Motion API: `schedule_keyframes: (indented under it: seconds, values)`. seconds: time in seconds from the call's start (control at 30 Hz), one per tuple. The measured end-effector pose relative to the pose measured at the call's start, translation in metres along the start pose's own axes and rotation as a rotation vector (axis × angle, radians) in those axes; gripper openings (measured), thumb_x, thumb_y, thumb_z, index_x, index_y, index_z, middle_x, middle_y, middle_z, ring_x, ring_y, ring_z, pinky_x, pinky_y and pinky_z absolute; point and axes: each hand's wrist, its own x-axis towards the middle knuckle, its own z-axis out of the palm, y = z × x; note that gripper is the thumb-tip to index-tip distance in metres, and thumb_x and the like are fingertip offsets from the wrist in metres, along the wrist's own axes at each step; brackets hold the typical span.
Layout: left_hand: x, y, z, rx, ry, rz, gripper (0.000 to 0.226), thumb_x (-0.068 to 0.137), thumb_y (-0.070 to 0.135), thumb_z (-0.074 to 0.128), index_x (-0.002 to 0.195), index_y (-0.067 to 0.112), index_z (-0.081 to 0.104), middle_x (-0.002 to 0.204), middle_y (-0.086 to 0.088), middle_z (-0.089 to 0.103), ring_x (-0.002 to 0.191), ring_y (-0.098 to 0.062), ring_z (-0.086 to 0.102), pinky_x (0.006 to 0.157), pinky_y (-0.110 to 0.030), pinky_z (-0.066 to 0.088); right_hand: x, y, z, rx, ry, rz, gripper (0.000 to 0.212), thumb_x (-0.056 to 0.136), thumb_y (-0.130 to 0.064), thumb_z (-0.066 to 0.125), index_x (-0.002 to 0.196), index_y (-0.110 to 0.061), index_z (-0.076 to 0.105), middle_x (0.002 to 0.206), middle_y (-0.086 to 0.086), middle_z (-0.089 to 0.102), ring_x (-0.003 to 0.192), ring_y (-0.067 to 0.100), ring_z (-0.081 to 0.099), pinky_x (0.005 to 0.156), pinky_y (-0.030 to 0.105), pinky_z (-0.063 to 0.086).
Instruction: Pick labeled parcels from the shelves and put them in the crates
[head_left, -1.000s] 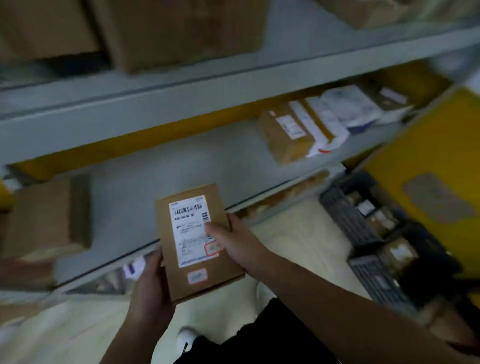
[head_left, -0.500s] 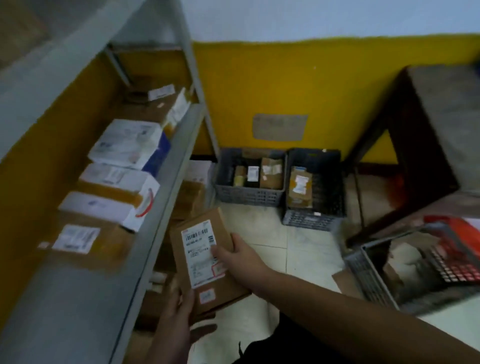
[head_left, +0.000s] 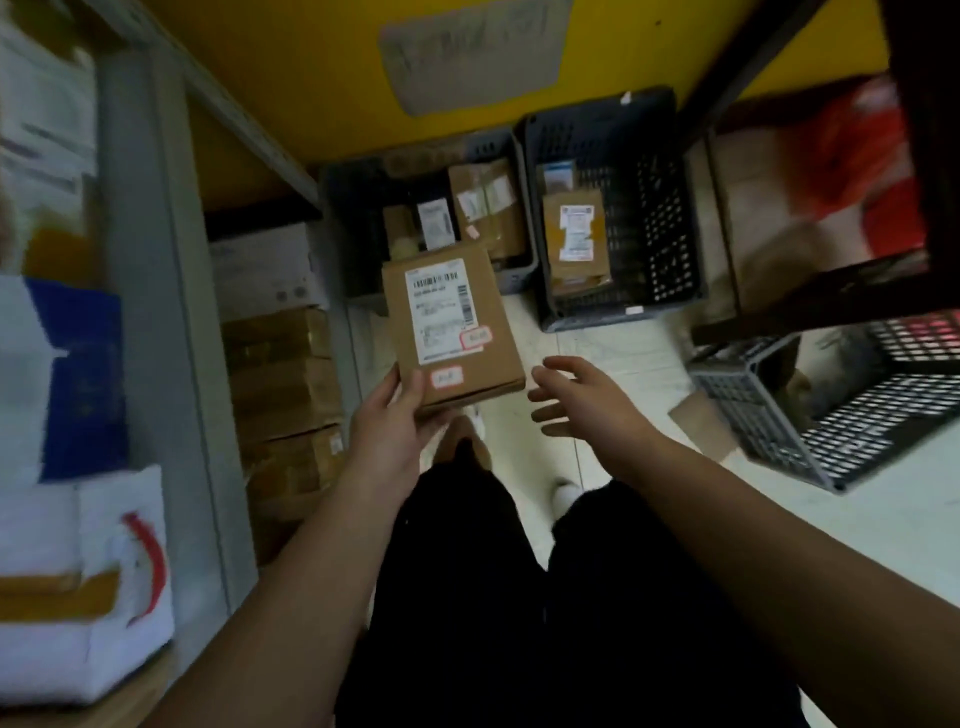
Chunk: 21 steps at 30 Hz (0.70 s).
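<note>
My left hand (head_left: 390, 422) grips the near left corner of a flat brown parcel (head_left: 451, 332) with a white barcode label and two small red-edged stickers. The parcel is held out over the floor, just in front of two dark crates against the yellow wall. The left crate (head_left: 519, 270) holds several brown parcels. The right crate (head_left: 621, 306) holds a brown parcel (head_left: 575, 240) with a white label. My right hand (head_left: 579, 399) hovers beside the parcel's right edge, fingers spread, touching nothing.
A grey metal shelf post (head_left: 150, 291) stands at left, with white and blue boxes (head_left: 78, 374) on the shelf and brown cartons (head_left: 283, 374) stacked below. A tilted wire-mesh crate (head_left: 810, 415) lies at right under a dark table frame (head_left: 831, 296). Pale floor tiles lie between.
The view has swung from the shelf down toward the crates. My right hand has let go of the parcel and opened beside it; my left hand alone holds it, nearer the crates.
</note>
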Motion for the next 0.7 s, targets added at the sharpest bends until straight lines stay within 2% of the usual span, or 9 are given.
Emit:
schedule_keyframes:
  seconds: [0.17, 0.27, 0.33, 0.4, 0.43, 0.5, 0.57, 0.63, 0.7]
  values:
    - [0.218, 0.047, 0.07, 0.09, -0.021, 0.008, 0.035, 0.108, 0.014, 0.06, 0.143, 0.021, 0.064, 0.127, -0.005, 0.076, 0.104, -0.02, 0.076, 0.072, -0.034, 0.066, 0.196, -0.033, 0.032, 0.148, 0.078, 0.011, 0.042, 0.103, -0.034, 0.064, 0.143, -0.029, 0.051, 0.122, 0.006, 0.067, 0.101, 0.026, 0.076, 0.089, 0.037, 0.063]
    - [0.333, 0.056, 0.127, 0.11, 0.001, 0.009, 0.04, 0.108, 0.011, 0.06, 0.147, 0.019, 0.06, 0.133, -0.005, 0.072, 0.117, -0.025, 0.072, 0.077, -0.033, 0.065, 0.331, -0.049, 0.048, 0.175, 0.1, -0.048, 0.045, 0.106, -0.023, 0.059, 0.15, -0.018, 0.048, 0.119, -0.004, 0.062, 0.098, 0.012, 0.071, 0.084, 0.03, 0.062]
    - [0.4, 0.054, 0.164, 0.112, -0.003, 0.006, 0.037, 0.108, 0.012, 0.06, 0.145, 0.017, 0.058, 0.134, -0.007, 0.069, 0.125, -0.03, 0.068, 0.079, -0.033, 0.063, 0.413, -0.051, 0.049, 0.209, 0.119, -0.08, 0.046, 0.107, -0.015, 0.054, 0.153, -0.013, 0.046, 0.124, 0.007, 0.06, 0.105, 0.019, 0.062, 0.09, 0.037, 0.057]
    - [0.463, 0.048, 0.195, 0.123, -0.018, 0.015, 0.039, 0.108, 0.012, 0.061, 0.146, 0.019, 0.056, 0.139, -0.01, 0.066, 0.126, -0.033, 0.067, 0.078, -0.034, 0.063, 0.482, -0.055, 0.046, 0.203, 0.123, -0.09, 0.046, 0.107, -0.017, 0.052, 0.152, -0.009, 0.05, 0.137, 0.019, 0.062, 0.111, 0.019, 0.056, 0.084, 0.033, 0.051]
    - [0.488, 0.044, 0.21, 0.122, -0.04, 0.022, 0.041, 0.107, 0.011, 0.062, 0.146, 0.02, 0.055, 0.139, -0.01, 0.066, 0.124, -0.032, 0.068, 0.076, -0.032, 0.063, 0.51, -0.054, 0.044, 0.188, 0.127, -0.09, 0.046, 0.104, -0.021, 0.053, 0.148, -0.011, 0.055, 0.136, 0.018, 0.064, 0.115, 0.019, 0.059, 0.083, 0.03, 0.052]
    - [0.528, 0.032, 0.234, 0.133, -0.085, 0.032, 0.038, 0.106, 0.01, 0.063, 0.141, 0.025, 0.056, 0.125, -0.004, 0.07, 0.108, -0.024, 0.073, 0.068, -0.027, 0.064, 0.55, -0.05, 0.04, 0.174, 0.166, -0.093, 0.052, 0.089, -0.035, 0.058, 0.139, -0.021, 0.065, 0.125, 0.007, 0.072, 0.115, 0.025, 0.069, 0.09, 0.037, 0.059]
    - [0.557, 0.02, 0.25, 0.185, -0.092, 0.058, 0.03, 0.107, 0.012, 0.063, 0.133, 0.027, 0.06, 0.113, 0.002, 0.073, 0.096, -0.019, 0.074, 0.07, -0.031, 0.067, 0.577, -0.042, 0.034, 0.171, 0.174, -0.121, 0.06, 0.081, -0.041, 0.059, 0.14, -0.029, 0.064, 0.124, 0.0, 0.074, 0.113, 0.024, 0.072, 0.098, 0.046, 0.06]
    - [0.576, 0.015, 0.259, 0.277, -0.076, 0.126, 0.029, 0.107, 0.017, 0.062, 0.135, 0.025, 0.067, 0.121, -0.001, 0.075, 0.104, -0.026, 0.075, 0.083, -0.043, 0.068, 0.589, -0.04, 0.025, 0.16, 0.156, -0.154, 0.055, 0.085, -0.038, 0.061, 0.14, -0.03, 0.064, 0.122, -0.005, 0.075, 0.11, 0.018, 0.074, 0.096, 0.042, 0.061]
    - [0.588, 0.015, 0.261, 0.458, -0.029, 0.23, 0.032, 0.104, 0.026, 0.066, 0.135, 0.029, 0.07, 0.13, -0.002, 0.073, 0.115, -0.028, 0.072, 0.098, -0.045, 0.063, 0.595, -0.041, 0.017, 0.187, 0.142, -0.155, 0.047, 0.094, -0.029, 0.062, 0.14, -0.024, 0.065, 0.12, -0.005, 0.076, 0.106, 0.012, 0.075, 0.091, 0.033, 0.063]
